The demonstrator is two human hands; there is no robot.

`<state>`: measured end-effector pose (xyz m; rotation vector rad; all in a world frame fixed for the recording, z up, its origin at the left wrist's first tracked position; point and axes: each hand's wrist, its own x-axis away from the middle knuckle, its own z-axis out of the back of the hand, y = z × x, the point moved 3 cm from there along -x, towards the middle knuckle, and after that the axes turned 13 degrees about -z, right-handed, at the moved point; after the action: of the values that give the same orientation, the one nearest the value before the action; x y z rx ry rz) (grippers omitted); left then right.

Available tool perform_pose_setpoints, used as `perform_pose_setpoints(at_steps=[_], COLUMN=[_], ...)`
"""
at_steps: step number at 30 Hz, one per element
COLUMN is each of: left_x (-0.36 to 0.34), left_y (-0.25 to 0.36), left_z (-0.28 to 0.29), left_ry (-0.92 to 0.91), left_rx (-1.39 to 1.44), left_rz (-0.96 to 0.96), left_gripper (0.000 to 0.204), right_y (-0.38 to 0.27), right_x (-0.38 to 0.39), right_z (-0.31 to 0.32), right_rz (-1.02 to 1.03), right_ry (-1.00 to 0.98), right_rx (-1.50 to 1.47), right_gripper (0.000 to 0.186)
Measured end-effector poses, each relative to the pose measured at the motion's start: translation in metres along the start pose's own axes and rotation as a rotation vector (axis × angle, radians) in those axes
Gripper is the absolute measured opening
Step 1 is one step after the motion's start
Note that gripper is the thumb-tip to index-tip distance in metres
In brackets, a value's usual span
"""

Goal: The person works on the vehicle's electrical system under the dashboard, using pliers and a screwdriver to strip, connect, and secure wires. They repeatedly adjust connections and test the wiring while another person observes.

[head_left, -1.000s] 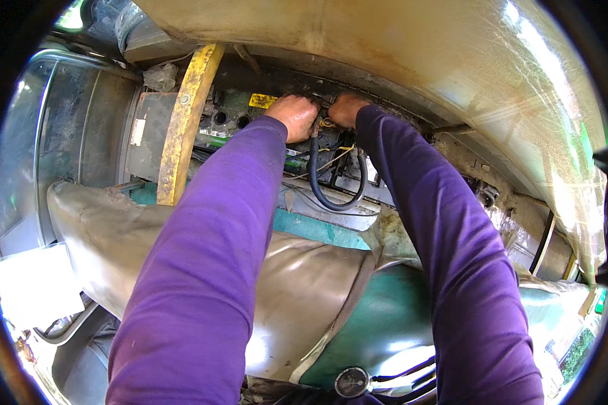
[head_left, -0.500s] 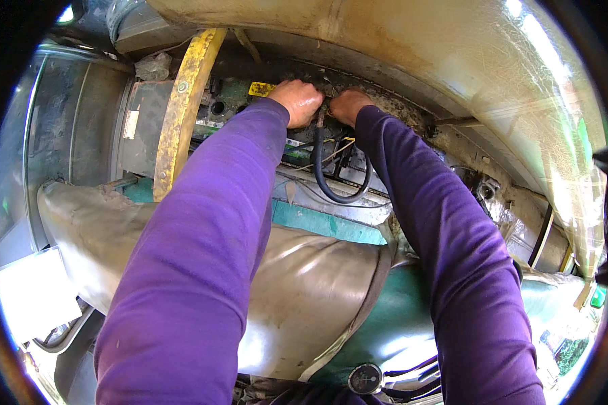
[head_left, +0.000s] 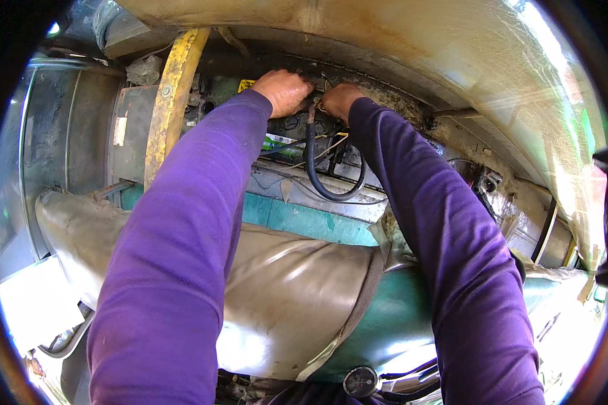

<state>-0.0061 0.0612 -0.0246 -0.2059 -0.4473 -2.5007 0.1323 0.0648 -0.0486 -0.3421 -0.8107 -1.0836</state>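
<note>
Both my hands reach far forward, close together, over a grimy battery (head_left: pixel 290 126) set in a compartment. My left hand (head_left: pixel 285 92) is closed, its knuckles up; whatever lies in its fingers is hidden. Just to its right, my right hand (head_left: pixel 341 101) curls its fingers beside a metal cable clamp (head_left: pixel 315 102), its fingertips out of sight. From that clamp a thick black cable (head_left: pixel 311 162) hangs in a loop, its other end passing behind my right forearm. A thin pale wire (head_left: pixel 317 154) runs behind the loop.
A worn yellow bar (head_left: pixel 170 94) crosses the compartment to the left. Overhead curves a brown padded cover (head_left: pixel 385 40). Nearer me lie a tan cover (head_left: pixel 297 297) and a green padded surface (head_left: pixel 392 317). A round gauge (head_left: pixel 361 382) sits at the lower edge.
My view has shifted slightly. The hands have drawn a little apart, and the clamp at the cable's upper end shows more plainly between them.
</note>
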Motion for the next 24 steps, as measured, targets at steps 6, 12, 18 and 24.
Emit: perform_pose_setpoints(at_steps=[6, 12, 18, 24], left_x=[0.009, 0.021, 0.020, 0.008], left_y=[0.011, 0.011, -0.020, -0.005], left_z=[0.024, 0.001, -0.026, -0.027], left_ry=[0.109, 0.122, 0.213, 0.322], left_rx=[0.278, 0.604, 0.926, 0.909], left_rz=[0.190, 0.685, 0.564, 0.426], left_gripper=[0.054, 0.051, 0.049, 0.034], right_y=[0.002, 0.003, 0.049, 0.083], right_x=[-0.010, -0.014, 0.059, 0.141], right_z=[-0.007, -0.008, 0.004, -0.030], right_rz=[-0.119, 0.012, 0.234, -0.019], right_ry=[-0.009, 0.128, 0.352, 0.392], right_rx=[-0.230, -0.096, -0.225, -0.516], right_gripper=[0.040, 0.029, 0.027, 0.022])
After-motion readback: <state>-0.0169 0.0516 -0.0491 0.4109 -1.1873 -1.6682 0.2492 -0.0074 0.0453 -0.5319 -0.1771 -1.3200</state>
